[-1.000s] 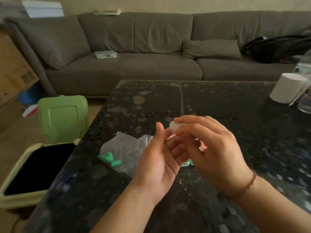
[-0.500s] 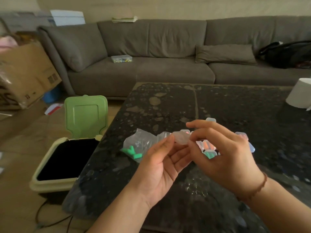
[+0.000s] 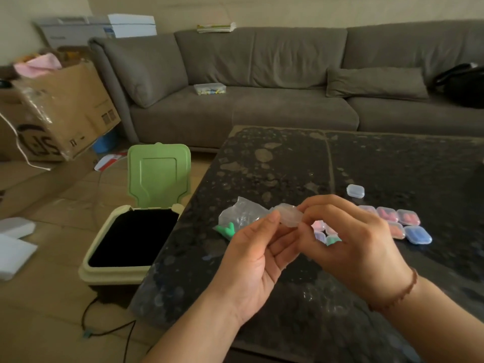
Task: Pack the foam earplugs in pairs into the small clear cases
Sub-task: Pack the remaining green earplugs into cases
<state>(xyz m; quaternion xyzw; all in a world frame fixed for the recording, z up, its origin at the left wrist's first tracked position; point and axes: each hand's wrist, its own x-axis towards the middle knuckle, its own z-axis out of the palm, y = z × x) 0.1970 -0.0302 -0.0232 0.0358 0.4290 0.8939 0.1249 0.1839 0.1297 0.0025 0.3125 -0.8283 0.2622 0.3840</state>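
Near frame centre, a small clear case (image 3: 289, 215) pinched above the dark stone table (image 3: 275, 163), left hand (image 3: 252, 260) gripping it with thumb and fingertips from the left, right hand (image 3: 358, 247) closed on its right edge. Just behind the left hand, a crumpled plastic bag (image 3: 241, 213) with green earplugs (image 3: 226, 230) showing at its lower corner. Right of centre, a cluster of filled cases (image 3: 403, 224), pink and blue, partly hidden by the right hand; one empty case (image 3: 355, 191) apart above them. Lower left, an open bin (image 3: 131, 237) with green lid up, touching the table edge. Across the top, a grey sofa (image 3: 275, 100); upper left, a cardboard box (image 3: 62, 111).
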